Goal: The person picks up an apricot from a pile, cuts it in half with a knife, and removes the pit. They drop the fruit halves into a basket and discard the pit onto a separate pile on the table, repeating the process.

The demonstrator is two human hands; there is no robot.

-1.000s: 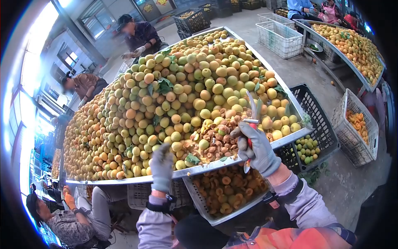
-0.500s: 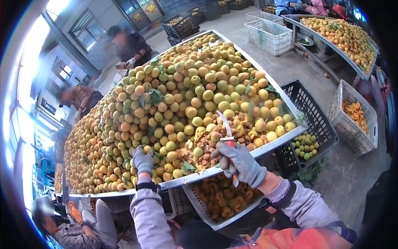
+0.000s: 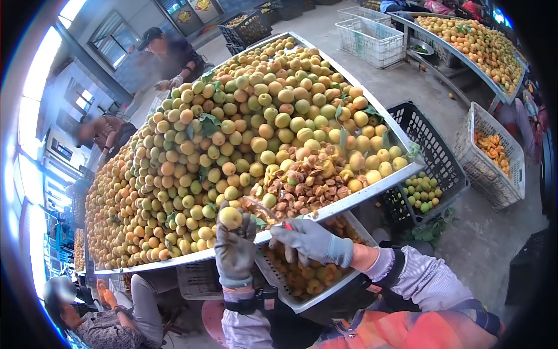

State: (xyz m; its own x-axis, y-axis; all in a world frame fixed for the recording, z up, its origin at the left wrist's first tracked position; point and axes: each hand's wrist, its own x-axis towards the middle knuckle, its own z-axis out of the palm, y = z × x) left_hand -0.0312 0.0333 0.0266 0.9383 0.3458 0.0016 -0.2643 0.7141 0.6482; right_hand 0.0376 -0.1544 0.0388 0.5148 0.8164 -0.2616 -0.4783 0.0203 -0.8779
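Observation:
Gloved in grey, my left hand [image 3: 235, 253] is closed around a yellow apricot [image 3: 231, 218], held up at the table's near edge. My right hand [image 3: 314, 241], also gloved, grips a curved knife by its red handle [image 3: 287, 225]. The knife's blade points left toward my left hand and is partly blurred. Behind both hands, apricots [image 3: 192, 139] are heaped over the metal-rimmed table [image 3: 372, 199]. A pile of brown apricot pits [image 3: 305, 186] lies near the front edge. Below my right hand, a crate [image 3: 299, 305] holds halved apricots.
A black crate [image 3: 456, 174] with green fruit stands right of the table, and a white crate [image 3: 491, 195] of orange halves beyond it. People work at the far left side, and one person [image 3: 110, 317] sits at lower left. Another heaped table [image 3: 465, 46] stands back right.
My left hand has left the heap with an apricot and moved right and down to the table's edge. My right hand has brought the knife left and lowered its blade from upright.

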